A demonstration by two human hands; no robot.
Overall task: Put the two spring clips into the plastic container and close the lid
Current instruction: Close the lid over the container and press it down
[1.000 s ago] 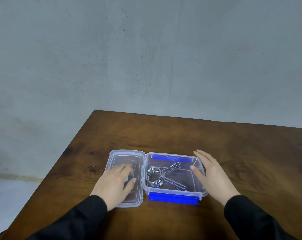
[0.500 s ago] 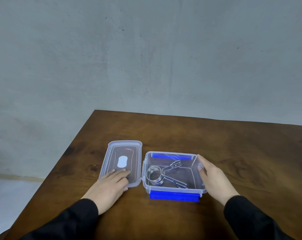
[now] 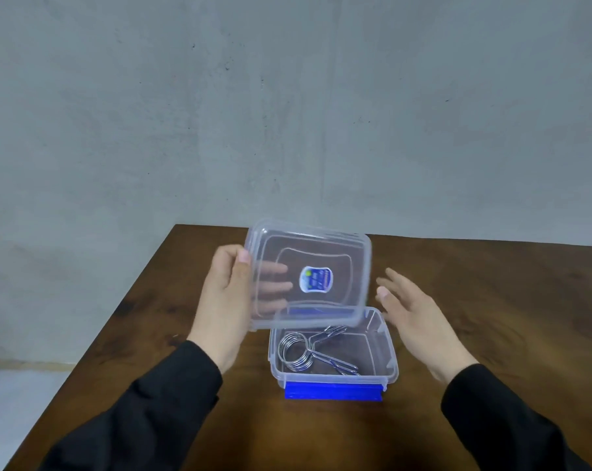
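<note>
The clear plastic container [image 3: 388,363] with blue latches sits on the wooden table [image 3: 491,317]. Metal spring clips [image 3: 303,353] lie inside it, their coils at the left. My left hand [image 3: 224,307] grips the left edge of the clear lid [image 3: 325,263], thumb in front and fingers behind. The lid is in the air, tilted, above the container's far half, and a small label marks its middle. My right hand [image 3: 417,317] hovers to the right of the container and lid, fingers spread, holding nothing.
The table's left edge runs diagonally from the far corner [image 3: 177,227] toward me. A grey concrete wall [image 3: 287,113] rises behind the table. Bare tabletop lies to the right of and behind the container.
My left hand has picked the lid up off the table and swung it over the container. My right hand has let go of the container's right side and lifted.
</note>
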